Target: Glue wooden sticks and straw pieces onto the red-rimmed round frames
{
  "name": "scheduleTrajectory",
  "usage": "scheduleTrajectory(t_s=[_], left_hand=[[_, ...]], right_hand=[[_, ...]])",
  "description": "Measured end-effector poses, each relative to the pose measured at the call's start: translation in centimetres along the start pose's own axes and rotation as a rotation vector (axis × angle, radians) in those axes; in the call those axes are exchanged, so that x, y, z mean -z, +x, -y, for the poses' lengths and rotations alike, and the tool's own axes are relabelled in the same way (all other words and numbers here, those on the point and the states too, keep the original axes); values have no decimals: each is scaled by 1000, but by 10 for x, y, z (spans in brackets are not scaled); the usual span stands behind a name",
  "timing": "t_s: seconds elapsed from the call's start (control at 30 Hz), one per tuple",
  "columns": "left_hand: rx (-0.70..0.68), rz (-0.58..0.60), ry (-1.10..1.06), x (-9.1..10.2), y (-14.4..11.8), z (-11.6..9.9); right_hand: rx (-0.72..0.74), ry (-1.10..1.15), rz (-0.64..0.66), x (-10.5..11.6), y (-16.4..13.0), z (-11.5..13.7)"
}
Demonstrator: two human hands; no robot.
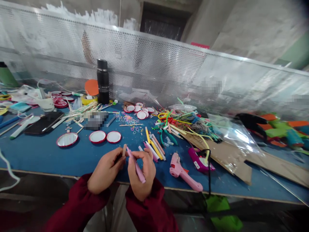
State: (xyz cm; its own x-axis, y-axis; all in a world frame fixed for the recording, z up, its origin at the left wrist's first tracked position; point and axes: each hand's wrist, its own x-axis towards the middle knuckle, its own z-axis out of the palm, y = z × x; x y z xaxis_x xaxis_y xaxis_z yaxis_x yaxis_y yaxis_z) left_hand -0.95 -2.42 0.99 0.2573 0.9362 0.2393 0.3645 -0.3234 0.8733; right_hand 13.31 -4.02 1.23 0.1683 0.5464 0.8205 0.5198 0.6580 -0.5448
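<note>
My left hand (pixel 106 169) pinches a small flat wooden stick (pixel 124 150) near the front edge of the blue table (pixel 43 154). My right hand (pixel 142 172) holds a pink tube-like stick (pixel 136 166), slanting down to the right, its upper end touching the wooden stick. Both wrists wear dark red sleeves. Just beyond my hands lies a loose bunch of pink, yellow and white sticks (pixel 154 146). A pink glue gun (pixel 182 170) rests on the table to the right of my right hand.
Two red-rimmed round mirrors (pixel 105 137) and a handled mirror (pixel 67 139) lie to the left. A black phone (pixel 43 122), black flask (pixel 103 81), tangled coloured cords (pixel 190 124), cardboard (pixel 224 154) and a plastic bag (pixel 231 135) crowd the table. A perforated metal screen (pixel 169 71) stands behind.
</note>
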Motion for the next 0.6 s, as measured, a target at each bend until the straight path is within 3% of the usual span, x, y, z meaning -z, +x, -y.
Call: scheduleTrajectory(t_s=[0.2, 0.6], left_hand=[[29, 0, -10, -2, 1, -1], [26, -7, -16, -2, 0, -2]], right_hand=[[-23, 10, 63, 0, 1, 0], [-35, 29, 71, -2, -1, -2]])
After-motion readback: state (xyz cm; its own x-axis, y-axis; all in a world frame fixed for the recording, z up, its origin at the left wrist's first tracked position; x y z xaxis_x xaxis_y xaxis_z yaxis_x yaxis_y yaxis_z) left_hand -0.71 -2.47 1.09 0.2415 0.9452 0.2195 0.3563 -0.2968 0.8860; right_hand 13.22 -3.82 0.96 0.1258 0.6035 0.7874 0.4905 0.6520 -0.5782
